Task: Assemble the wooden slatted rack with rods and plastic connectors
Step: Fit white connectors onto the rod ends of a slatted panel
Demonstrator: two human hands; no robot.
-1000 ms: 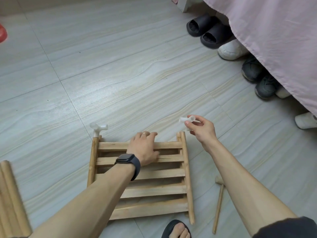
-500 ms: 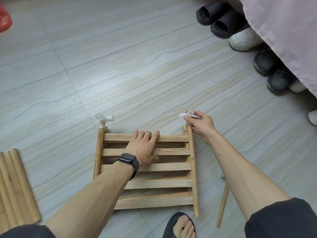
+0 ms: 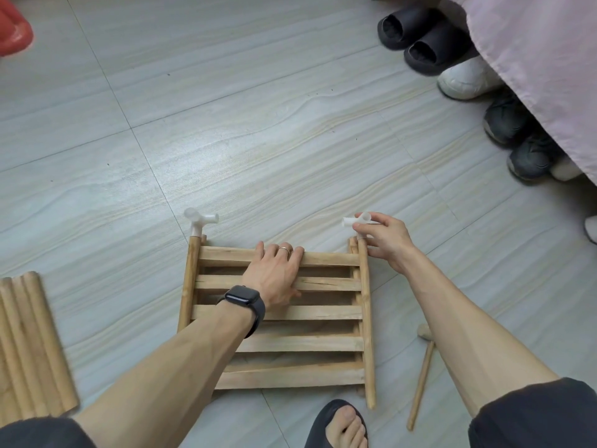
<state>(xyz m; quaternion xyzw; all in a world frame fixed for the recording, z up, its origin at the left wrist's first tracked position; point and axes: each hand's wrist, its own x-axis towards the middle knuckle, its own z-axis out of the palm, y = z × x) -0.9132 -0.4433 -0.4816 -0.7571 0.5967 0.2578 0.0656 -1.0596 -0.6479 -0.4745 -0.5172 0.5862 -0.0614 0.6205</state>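
Observation:
A wooden slatted rack panel (image 3: 323,313) lies flat on the tiled floor in front of me. My left hand (image 3: 274,273) rests flat on its upper slats, fingers straight, a ring on one finger. A white plastic connector (image 3: 199,221) sits on the top of the left side rod (image 3: 189,286). My right hand (image 3: 384,239) pinches a second white connector (image 3: 353,221) that stands on the top end of the right side rod (image 3: 366,318).
A bundle of wooden rods (image 3: 29,347) lies at the left. A small wooden mallet (image 3: 421,373) lies right of the rack. Several shoes (image 3: 420,43) line a pink bed cover (image 3: 533,59) at the upper right. A red object (image 3: 13,27) is top left. My sandalled foot (image 3: 342,425) is below the rack.
My right hand has brought the white connector down from above the floor onto the top end of the right side rod. My left hand stays on the slats. The camera has tilted down.

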